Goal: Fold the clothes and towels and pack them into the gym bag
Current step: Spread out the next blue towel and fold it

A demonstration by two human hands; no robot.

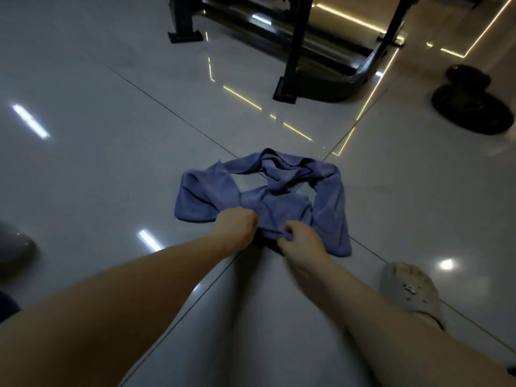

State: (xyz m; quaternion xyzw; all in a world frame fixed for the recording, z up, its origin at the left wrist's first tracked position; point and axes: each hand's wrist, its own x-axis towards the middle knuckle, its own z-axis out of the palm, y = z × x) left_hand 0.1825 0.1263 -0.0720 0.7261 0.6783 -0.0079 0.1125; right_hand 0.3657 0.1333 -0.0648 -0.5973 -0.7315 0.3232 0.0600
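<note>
Basically one head view. Left hand [238,225] has its fingers curled into a fist, gripping the near edge of the blue towel [261,195]. Right hand [300,239] also has curled fingers, pinching a bunched fold of the same towel just beside the left hand. Towel lies crumpled on the glossy tiled floor [97,152], twisted into a loop with bare floor showing through the middle, far end pointing away from the person. Grey slipper [411,291] on a foot sits lower right, near the towel corner. Black equipment frame [293,48] stands further back, weight plate [472,108] at right. Gym bag not seen.
</note>
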